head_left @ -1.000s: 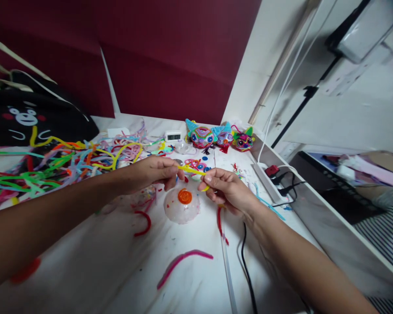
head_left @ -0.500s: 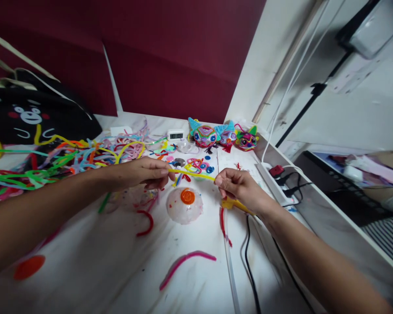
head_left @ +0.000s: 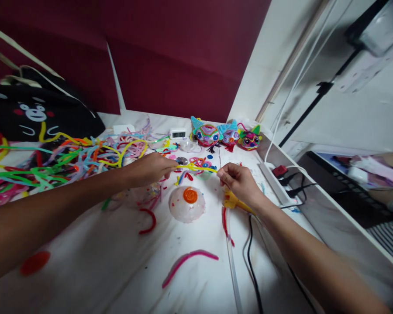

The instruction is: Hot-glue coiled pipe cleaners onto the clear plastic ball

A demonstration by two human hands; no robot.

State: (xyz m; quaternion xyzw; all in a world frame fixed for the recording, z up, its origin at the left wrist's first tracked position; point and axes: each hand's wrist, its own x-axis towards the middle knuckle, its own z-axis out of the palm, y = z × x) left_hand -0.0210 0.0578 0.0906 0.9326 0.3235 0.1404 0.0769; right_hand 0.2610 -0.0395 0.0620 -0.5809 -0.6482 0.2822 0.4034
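My left hand [head_left: 152, 169] pinches one end of a yellow pipe cleaner [head_left: 196, 167], and my right hand [head_left: 239, 183] pinches the other end. The cleaner is stretched nearly straight between them, above the white table [head_left: 118, 270]. Just below it lies a pale translucent dome with an orange spiral on top [head_left: 187, 203]. A yellow tool [head_left: 233, 201] pokes out under my right hand; I cannot tell whether the hand holds it.
A heap of coloured pipe cleaners [head_left: 62, 161] covers the left side, beside a black bag with a bear face [head_left: 36, 115]. Three colourful masks [head_left: 227, 135] and a small clock [head_left: 177, 133] stand at the back. A power strip [head_left: 277, 183], black cable [head_left: 252, 261] and pink cleaner [head_left: 188, 261] lie nearby.
My hands have drawn apart, and the yellow pipe cleaner between them has been pulled out longer and straighter. The yellow tool under my right hand has come into sight.
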